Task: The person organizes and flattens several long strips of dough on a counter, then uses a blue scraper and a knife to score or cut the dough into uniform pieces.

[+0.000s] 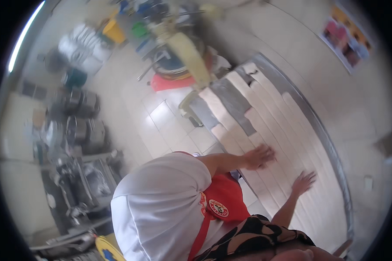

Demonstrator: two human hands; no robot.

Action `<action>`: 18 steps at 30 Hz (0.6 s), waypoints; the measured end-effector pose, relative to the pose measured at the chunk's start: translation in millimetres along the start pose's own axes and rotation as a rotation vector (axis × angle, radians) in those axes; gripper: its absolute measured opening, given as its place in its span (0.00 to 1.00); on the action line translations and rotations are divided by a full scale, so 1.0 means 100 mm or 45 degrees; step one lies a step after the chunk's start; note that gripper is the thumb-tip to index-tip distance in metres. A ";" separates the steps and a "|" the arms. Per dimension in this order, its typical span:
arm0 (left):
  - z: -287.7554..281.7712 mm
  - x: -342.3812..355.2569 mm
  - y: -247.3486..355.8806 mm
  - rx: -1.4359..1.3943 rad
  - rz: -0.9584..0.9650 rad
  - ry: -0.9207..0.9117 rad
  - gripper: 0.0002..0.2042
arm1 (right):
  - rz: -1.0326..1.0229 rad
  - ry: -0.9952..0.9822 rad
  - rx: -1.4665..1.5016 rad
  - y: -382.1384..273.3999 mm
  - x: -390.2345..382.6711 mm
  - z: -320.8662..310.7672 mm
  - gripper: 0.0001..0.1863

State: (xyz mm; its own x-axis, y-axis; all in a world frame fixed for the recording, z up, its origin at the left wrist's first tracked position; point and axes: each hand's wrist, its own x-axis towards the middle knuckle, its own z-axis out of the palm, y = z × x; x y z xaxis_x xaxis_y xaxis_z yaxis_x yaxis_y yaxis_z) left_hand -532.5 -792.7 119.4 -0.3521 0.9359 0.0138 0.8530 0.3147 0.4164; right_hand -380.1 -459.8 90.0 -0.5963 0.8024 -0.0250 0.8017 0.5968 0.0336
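- Over the grey table (231, 98), what are those two hands actually up to? Are they grabbing anything?

- Doesn't look like it. The right hand (304, 182) is open with the fingers fanned apart, palm area above the long pale strips (309, 139). Looks empty to me.

- And the left hand (258, 157)?

- Also open, just looser: fingers a bit bent and pretty blurry. It's nearer the table's left edge, over the strips on that side, and I can't see anything in its grip. The two hands are clearly apart.

- So are they touching the strips or floating?

- Honestly can't tell from this angle. Both overlap the strips in view, but contact is hard to judge.

- Where are the strips exactly?

- Laid lengthwise side by side down the table, most of them close together. At the far end they stop unevenly, so grey tabletop shows between a few.

- What's the person wearing?

- White top (165, 182) on the left arm's side, plus a red apron (228, 195). There's black-and-tan patterned cloth (257, 235) at the bottom, right by the right forearm. Off to the left are some metal pots (79, 132).
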 end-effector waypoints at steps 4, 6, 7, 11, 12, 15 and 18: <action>-0.19 -0.84 -0.23 0.074 0.155 -0.303 0.34 | -0.015 -0.029 -0.045 -0.58 -1.27 -0.12 0.42; -0.31 -1.42 -0.59 -0.301 0.018 -0.138 0.31 | -0.001 -0.091 -0.179 -0.94 -1.85 -0.02 0.41; -0.32 -1.78 -0.71 -0.521 -0.033 -0.034 0.30 | -0.069 -0.036 -0.189 -1.01 -2.05 0.08 0.42; -0.42 -3.56 -1.51 -0.762 -0.678 0.505 0.22 | 0.053 -0.265 -0.056 -1.47 -2.66 -0.22 0.45; -0.33 -3.93 -1.78 -0.848 -0.971 0.537 0.20 | -0.003 -0.209 0.007 -1.52 -2.68 -0.37 0.45; 0.09 -6.43 -2.64 -0.635 -1.644 0.858 0.22 | -0.402 -0.069 0.323 -2.36 -2.62 -0.44 0.46; 0.14 -9.41 -2.09 0.239 -2.541 0.287 0.12 | -0.762 -0.094 0.665 -3.75 -2.83 -0.49 0.45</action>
State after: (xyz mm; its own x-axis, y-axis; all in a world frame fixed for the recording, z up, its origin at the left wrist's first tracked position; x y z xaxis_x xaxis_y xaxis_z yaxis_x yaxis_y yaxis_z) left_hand -374.0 -1736.9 6.4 -0.6909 -0.7052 -0.1596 -0.7007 0.7074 -0.0923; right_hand -513.9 -910.8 133.7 -0.9420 0.3328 0.0423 0.2732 0.8343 -0.4787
